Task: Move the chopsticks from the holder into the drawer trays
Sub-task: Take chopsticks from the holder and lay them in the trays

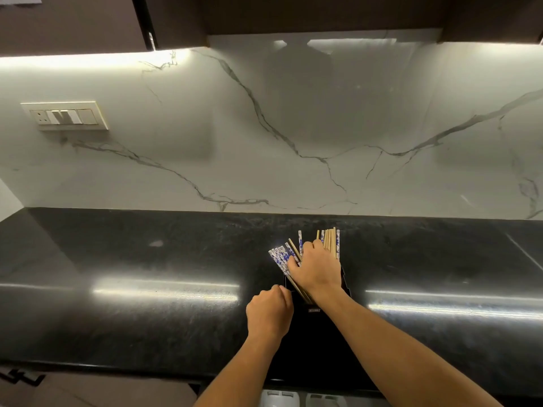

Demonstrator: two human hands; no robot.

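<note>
Black holder [320,327], label [313,310] unreadable, right fingers [293,264] grasping chopsticks [279,258], left fingers [277,290] curled at rim, grip unclear

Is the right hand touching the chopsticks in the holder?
Touching: the head view shows the right hand with its fingers pushed in among the chopsticks, parting them.

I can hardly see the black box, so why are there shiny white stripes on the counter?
Head view: the stripes are glare on the counter, likely from the light strip under the cabinets; the dark holder blends into the black counter.
</note>
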